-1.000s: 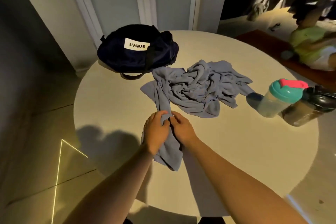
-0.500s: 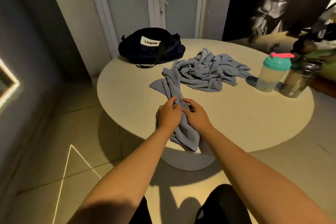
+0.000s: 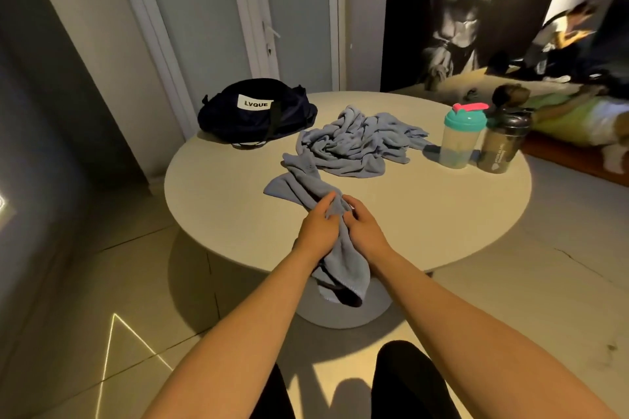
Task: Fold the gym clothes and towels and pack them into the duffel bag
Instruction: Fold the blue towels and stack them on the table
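A crumpled grey-blue towel [image 3: 357,143] lies across the middle of the round beige table [image 3: 442,214]. One long end of it runs toward me and hangs over the near edge. My left hand [image 3: 318,228] and my right hand [image 3: 366,230] grip that end side by side, fingers curled into the cloth. A dark navy duffel bag [image 3: 255,112] with a white LVQUE label sits at the table's far left, its zip hidden from here.
Two shaker bottles stand at the table's right: a clear one with a teal lid [image 3: 461,136] and a dark one [image 3: 503,143]. Doors stand behind the table. A person lies on a bench at the far right [image 3: 578,119]. My legs show below.
The view has pulled back and up from the table. Both hands keep their grip on the towel end, which now hangs further over the near edge.
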`<state>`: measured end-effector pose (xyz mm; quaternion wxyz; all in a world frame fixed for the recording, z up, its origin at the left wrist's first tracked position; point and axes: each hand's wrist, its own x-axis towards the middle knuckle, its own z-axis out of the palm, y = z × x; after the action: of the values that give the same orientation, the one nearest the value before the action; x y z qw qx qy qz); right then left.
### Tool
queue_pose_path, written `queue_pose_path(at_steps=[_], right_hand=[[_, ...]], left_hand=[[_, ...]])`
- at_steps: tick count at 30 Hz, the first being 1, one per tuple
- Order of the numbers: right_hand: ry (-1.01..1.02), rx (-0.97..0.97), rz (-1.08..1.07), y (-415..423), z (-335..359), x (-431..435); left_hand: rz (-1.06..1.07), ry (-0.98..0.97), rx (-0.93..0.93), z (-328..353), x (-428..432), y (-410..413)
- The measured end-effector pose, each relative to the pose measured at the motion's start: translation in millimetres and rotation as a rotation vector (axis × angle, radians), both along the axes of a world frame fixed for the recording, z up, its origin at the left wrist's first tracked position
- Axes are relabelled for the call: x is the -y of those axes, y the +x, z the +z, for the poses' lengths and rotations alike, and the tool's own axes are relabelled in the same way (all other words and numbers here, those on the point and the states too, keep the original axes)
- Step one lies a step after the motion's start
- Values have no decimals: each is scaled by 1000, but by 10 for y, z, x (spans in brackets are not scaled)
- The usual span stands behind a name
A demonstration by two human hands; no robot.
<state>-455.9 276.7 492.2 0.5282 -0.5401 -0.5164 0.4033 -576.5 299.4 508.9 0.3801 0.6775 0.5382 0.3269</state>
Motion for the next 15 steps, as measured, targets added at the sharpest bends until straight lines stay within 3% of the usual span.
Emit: queue_pose_path(at_steps=[2,5,8,11,15], right_hand=[[-22,-9,-123,5,40,54],[42,56,-439,62,112,108],[80,-71,-643,120,173,166],[48,87,-444,132,147,155],[-17,147,-116,64,100,134]], left_hand=[[-52,-11,95,-51,-23,38],[40,27,225,-13,-10,57],[105,72,234,33,-21,64],[82,123,183,-5,-28,69],[-7,89,271,-47,-39,-6]])
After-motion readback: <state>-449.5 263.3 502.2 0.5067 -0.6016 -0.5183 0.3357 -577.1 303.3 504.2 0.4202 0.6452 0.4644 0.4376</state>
